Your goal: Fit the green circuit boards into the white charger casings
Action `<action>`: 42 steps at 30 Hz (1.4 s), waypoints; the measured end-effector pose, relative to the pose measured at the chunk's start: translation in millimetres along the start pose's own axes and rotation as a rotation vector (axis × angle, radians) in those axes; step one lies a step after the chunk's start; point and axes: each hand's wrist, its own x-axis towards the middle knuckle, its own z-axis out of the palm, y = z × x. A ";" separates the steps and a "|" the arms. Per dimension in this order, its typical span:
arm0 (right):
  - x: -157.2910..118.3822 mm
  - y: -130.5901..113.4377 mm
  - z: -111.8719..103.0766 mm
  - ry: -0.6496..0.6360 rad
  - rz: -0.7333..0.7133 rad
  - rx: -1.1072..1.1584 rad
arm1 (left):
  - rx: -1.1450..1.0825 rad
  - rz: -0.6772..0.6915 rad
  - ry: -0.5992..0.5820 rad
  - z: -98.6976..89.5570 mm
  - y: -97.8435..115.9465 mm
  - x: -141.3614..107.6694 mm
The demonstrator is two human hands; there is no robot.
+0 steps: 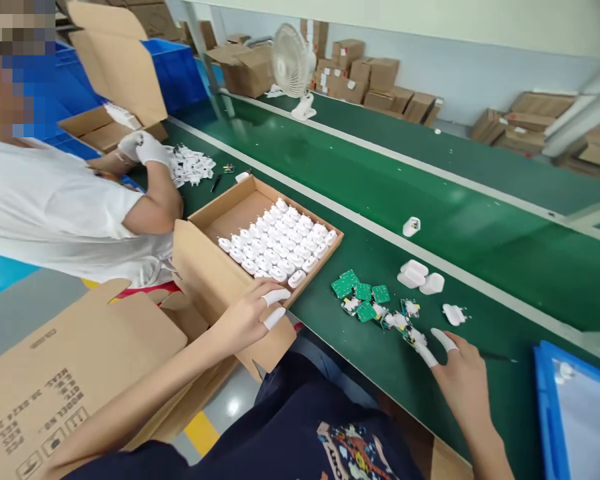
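Note:
My left hand (pixel 261 312), with white finger cots on its fingertips, hovers at the near edge of an open cardboard box (pixel 220 210). Its thumb and forefinger are apart with nothing between them. Rows of white plug-adapter housings (pixel 280 243) stand in that box. My right hand (pixel 460 367), also in finger cots, is at the right end of a cluster of green circuit boards (pixel 363 291) with small parts wired on. Its thumb and forefinger are spread, one fingertip beside or touching the endmost board assembly (pixel 416 337); contact is hard to tell.
White casings (pixel 413 273) and a pronged plug piece (pixel 455 314) lie beyond my right hand. At far right is a blue tray (pixel 543 393). A co-worker's gloved hands (pixel 145 147) are by a pile of white parts (pixel 193 165). A fan (pixel 293 63) stands behind.

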 end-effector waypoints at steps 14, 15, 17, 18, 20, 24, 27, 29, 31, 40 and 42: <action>198.5 -235.8 20.6 -0.436 -1.026 0.126 | 0.066 -0.184 0.120 -8.9 -64.9 -38.5; 201.1 -238.9 23.3 -0.438 -1.022 0.122 | 0.051 -0.181 0.119 -9.9 -62.8 -37.7; 203.9 -242.0 25.7 -0.441 -1.018 0.123 | 0.014 -0.170 0.111 -10.6 -58.6 -32.2; 204.6 -243.0 25.7 -0.442 -1.025 0.130 | -0.006 -0.159 0.105 -10.1 -56.7 -27.9; 205.7 -243.9 24.0 -0.441 -1.055 0.155 | -0.039 -0.128 0.090 -7.4 -53.6 -17.8; 208.9 -233.3 8.4 -0.398 -1.057 0.195 | -0.072 -0.129 0.098 -1.1 -47.5 5.9; 202.3 -210.6 -19.9 -0.309 -0.961 0.286 | -0.178 -0.170 0.002 0.5 -35.2 32.7; 188.8 -191.4 -41.7 -0.195 -0.845 0.395 | -0.322 -0.155 -0.189 4.1 -18.3 55.8; 168.8 -170.9 -58.6 -0.111 -0.699 0.449 | -0.453 -0.090 -0.395 14.3 5.7 79.7; 83.8 -55.9 -65.7 -0.163 0.014 0.777 | -0.651 0.374 -0.912 120.0 105.1 157.8; 76.0 -31.6 -63.9 -0.120 0.131 0.784 | -0.639 0.334 -0.925 141.7 116.9 173.4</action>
